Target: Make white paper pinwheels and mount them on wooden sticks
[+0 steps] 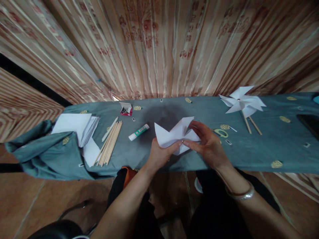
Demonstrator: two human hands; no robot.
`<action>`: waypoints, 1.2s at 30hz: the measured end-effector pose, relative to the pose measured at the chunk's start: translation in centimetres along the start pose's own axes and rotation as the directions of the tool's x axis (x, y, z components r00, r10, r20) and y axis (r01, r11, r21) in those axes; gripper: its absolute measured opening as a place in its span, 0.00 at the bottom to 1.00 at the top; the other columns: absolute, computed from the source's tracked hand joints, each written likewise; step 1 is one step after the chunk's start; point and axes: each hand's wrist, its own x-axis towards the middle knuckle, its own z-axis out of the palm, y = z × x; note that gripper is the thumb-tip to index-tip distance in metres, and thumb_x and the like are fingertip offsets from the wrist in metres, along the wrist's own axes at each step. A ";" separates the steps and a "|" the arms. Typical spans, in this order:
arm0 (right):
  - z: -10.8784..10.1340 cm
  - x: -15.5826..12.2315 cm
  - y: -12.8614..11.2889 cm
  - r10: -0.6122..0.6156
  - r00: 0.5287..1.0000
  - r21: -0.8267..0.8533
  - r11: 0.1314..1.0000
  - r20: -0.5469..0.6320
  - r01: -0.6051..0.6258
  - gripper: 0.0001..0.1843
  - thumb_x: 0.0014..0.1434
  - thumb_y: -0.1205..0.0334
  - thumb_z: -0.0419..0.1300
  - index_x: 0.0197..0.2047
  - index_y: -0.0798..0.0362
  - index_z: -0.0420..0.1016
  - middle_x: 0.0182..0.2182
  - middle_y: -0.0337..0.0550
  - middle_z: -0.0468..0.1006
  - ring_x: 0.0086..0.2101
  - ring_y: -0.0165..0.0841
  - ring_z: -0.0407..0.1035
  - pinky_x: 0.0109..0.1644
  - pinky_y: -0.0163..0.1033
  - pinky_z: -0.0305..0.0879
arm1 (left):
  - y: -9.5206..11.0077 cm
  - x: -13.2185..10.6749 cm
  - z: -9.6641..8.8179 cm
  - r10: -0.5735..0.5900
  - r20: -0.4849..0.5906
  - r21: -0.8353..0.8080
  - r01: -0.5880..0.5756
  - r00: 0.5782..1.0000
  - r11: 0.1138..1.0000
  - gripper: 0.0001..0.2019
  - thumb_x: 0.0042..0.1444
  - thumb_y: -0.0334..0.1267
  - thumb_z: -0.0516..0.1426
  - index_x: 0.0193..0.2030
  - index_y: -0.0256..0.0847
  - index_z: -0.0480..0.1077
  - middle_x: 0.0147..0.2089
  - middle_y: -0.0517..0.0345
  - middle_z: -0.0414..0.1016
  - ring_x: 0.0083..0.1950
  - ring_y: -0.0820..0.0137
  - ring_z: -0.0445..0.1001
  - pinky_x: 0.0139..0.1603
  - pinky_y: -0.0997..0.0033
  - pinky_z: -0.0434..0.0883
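Observation:
A white paper pinwheel [171,132] is held between my two hands, just above the table. My left hand [161,152] grips it from the left, with the thumb pressed near its centre. From the other side my right hand [209,144] holds it, thumb at the centre and fingers behind the folded blades. A small shiny pin head [182,141] shows between the two thumb tips. Whether a stick is behind the paper is hidden. A glue stick [139,132] with a green label lies left of the pinwheel.
Wooden sticks [109,144] and a white pen [110,129] lie on the left, beside stacked white paper [72,124]. A small red box of pins [126,109] stands behind. Finished pinwheels [245,101], green-handled scissors [221,133] and a dark flat object [310,124] are on the right.

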 end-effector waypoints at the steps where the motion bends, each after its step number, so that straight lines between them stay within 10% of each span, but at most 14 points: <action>1: -0.1 0.0 -0.2 0.032 0.999 0.005 0.999 0.043 -0.032 0.34 0.39 0.50 0.77 0.50 0.46 0.76 0.49 0.46 0.80 0.49 0.45 0.74 0.56 0.51 0.71 | 0.0 0.0 0.0 0.000 0.007 -0.006 0.000 1.000 1.000 0.21 0.35 0.44 0.73 0.36 0.34 0.80 0.37 0.51 0.83 0.36 0.64 0.79 0.41 0.66 0.77; 6: -0.7 0.1 -1.2 0.185 0.958 0.013 0.981 0.217 -0.192 0.17 0.42 0.48 0.75 0.34 0.46 0.82 0.29 0.38 0.83 0.29 0.38 0.75 0.34 0.43 0.74 | 0.1 -0.1 0.2 -0.016 0.021 -0.021 0.016 1.000 1.000 0.21 0.33 0.44 0.73 0.34 0.35 0.80 0.35 0.52 0.83 0.35 0.65 0.79 0.40 0.65 0.77; 13: -0.3 0.0 -1.9 0.338 0.905 0.158 0.910 0.257 -0.384 0.16 0.35 0.52 0.78 0.27 0.49 0.84 0.25 0.38 0.83 0.24 0.32 0.73 0.30 0.38 0.72 | 0.7 -0.3 0.3 -0.052 0.053 -0.042 0.054 0.997 0.998 0.22 0.32 0.45 0.74 0.34 0.35 0.80 0.35 0.51 0.83 0.37 0.62 0.80 0.43 0.63 0.77; 36: 0.4 0.0 -0.2 0.187 0.956 0.046 0.978 0.225 -0.202 0.16 0.44 0.49 0.74 0.32 0.51 0.84 0.27 0.39 0.83 0.27 0.35 0.74 0.33 0.40 0.71 | -0.9 0.3 -0.5 -0.053 -0.009 -0.011 0.053 0.999 0.999 0.19 0.33 0.46 0.73 0.30 0.37 0.81 0.33 0.52 0.83 0.33 0.65 0.78 0.39 0.66 0.76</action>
